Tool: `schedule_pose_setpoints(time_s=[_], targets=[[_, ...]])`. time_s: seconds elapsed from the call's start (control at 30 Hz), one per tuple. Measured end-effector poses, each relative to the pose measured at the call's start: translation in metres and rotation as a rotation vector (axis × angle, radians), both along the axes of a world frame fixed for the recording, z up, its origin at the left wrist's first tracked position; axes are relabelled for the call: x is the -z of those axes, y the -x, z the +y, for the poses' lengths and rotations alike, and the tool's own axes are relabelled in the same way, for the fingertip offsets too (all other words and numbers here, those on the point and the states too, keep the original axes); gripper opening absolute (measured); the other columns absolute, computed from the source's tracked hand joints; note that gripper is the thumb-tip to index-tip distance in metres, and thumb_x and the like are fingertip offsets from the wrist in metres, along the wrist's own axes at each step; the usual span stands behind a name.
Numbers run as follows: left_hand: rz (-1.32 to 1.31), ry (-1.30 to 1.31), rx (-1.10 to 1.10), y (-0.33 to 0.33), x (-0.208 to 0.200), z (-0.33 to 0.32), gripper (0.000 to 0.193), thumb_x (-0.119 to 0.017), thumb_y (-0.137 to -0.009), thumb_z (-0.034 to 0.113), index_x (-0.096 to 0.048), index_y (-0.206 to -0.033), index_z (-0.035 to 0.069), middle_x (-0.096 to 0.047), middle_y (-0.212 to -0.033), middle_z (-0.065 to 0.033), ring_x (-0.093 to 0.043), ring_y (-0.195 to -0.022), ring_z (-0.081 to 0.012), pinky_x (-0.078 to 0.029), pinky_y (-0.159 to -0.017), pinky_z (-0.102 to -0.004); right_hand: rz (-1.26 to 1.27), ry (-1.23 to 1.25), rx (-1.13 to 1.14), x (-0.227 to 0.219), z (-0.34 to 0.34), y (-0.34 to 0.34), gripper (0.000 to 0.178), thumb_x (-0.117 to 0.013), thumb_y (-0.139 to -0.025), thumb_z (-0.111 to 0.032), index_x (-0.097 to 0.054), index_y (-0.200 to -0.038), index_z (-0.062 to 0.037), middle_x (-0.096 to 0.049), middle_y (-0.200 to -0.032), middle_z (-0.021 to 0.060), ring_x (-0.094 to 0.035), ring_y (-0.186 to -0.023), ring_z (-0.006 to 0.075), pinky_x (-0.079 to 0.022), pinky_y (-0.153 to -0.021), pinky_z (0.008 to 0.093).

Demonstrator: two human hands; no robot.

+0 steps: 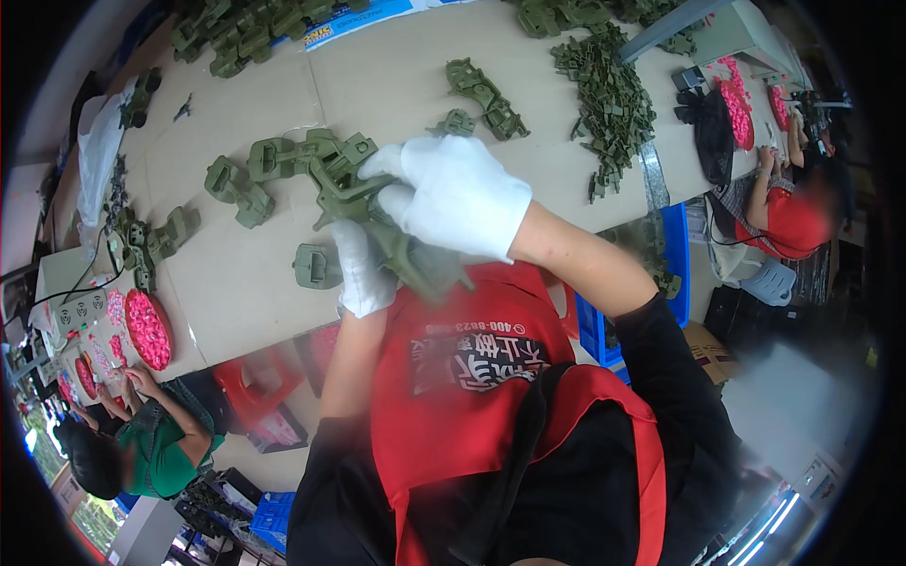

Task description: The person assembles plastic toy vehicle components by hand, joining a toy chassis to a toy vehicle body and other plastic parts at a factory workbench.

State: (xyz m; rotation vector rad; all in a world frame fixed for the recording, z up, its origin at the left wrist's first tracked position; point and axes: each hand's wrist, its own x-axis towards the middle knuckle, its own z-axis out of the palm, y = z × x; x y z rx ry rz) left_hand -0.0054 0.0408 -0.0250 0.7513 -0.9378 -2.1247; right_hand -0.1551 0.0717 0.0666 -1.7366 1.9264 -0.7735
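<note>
Both my hands wear white gloves and hold one olive-green moulded plastic part (340, 184) over the table's near edge. My left hand (363, 274) supports it from below, its fingers partly hidden by the part. On the upper right side, my right hand (458, 193) is closed with thumb and forefinger gripping the part's edge. The part's lower end, near my apron, is blurred. Left of it lie a green bracket-like piece (240, 191) and a small hollow green block (317, 266). Beyond my right hand are a small green piece (455, 123) and a longer green part (486, 98).
A heap of small green pieces (609, 104) lies at the right. Larger green parts (245, 38) are piled at the far edge. Blue crates (593, 330) stand below the table. Co-workers sit at left (156, 448) and right (793, 217), near red trays of pink pieces (148, 330).
</note>
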Motion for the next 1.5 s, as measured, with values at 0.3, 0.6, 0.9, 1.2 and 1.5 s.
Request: schedule_pose_setpoints(time_s=[0.3,0.6,0.9,1.2,1.5], targets=[[0.002,0.018,-0.063,0.003,-0.014,-0.007,0.104,-0.058,-0.073,0.078,-0.032,-0.145,0.007,-0.044,-0.140,-0.0090,-0.044,-0.129,-0.0232,-0.038,-0.108,-0.0403,0.031,0.059,-0.020,0.003,-0.004,-0.002,0.025,-0.057,-0.085,-0.020,-0.066,-0.105,-0.0101,-0.066,-0.089,0.0166,-0.064,-0.083,0.0365,-0.052,-0.075,0.0464],[0.075,0.025,-0.113,0.006,-0.008,-0.008,0.099,-0.059,-0.075,0.075,-0.033,-0.145,0.009,-0.044,-0.141,-0.0070,-0.044,-0.129,-0.0222,-0.036,-0.109,-0.0407,0.067,0.061,-0.011,0.005,-0.005,-0.010,0.025,-0.056,-0.086,-0.020,-0.065,-0.106,-0.0102,-0.067,-0.093,0.0154,-0.066,-0.082,0.0352,-0.053,-0.072,0.0463],[0.121,-0.055,-0.059,0.002,0.012,0.001,0.069,-0.054,-0.092,0.057,-0.042,-0.139,0.008,-0.049,-0.137,-0.0070,-0.047,-0.125,-0.0202,-0.038,-0.106,-0.0390,0.103,0.185,0.132,0.021,0.001,-0.027,0.026,-0.061,-0.084,-0.021,-0.064,-0.108,-0.0101,-0.066,-0.093,0.0127,-0.067,-0.078,0.0301,-0.054,-0.067,0.0407],[0.541,-0.001,-0.238,0.011,-0.027,-0.009,0.046,-0.052,-0.094,0.021,-0.038,-0.137,0.014,-0.054,-0.114,-0.0060,-0.057,-0.102,-0.0201,-0.046,-0.095,-0.0419,-1.235,-0.202,0.266,0.034,0.060,-0.018,0.087,-0.083,-0.071,-0.011,-0.036,-0.145,-0.0048,-0.055,-0.128,0.0147,-0.062,-0.096,0.0181,-0.052,-0.085,0.0334],[-0.547,0.981,0.682,-0.045,-0.082,-0.004,0.016,-0.072,-0.079,0.018,-0.072,-0.087,0.004,-0.069,-0.075,-0.0062,-0.067,-0.073,-0.0205,-0.053,-0.070,-0.0309,-0.550,-0.059,0.185,0.043,0.059,0.049,0.055,-0.085,-0.069,-0.013,-0.063,-0.118,-0.0029,-0.069,-0.104,0.0043,-0.062,-0.090,0.0113,-0.051,-0.085,0.0286]])
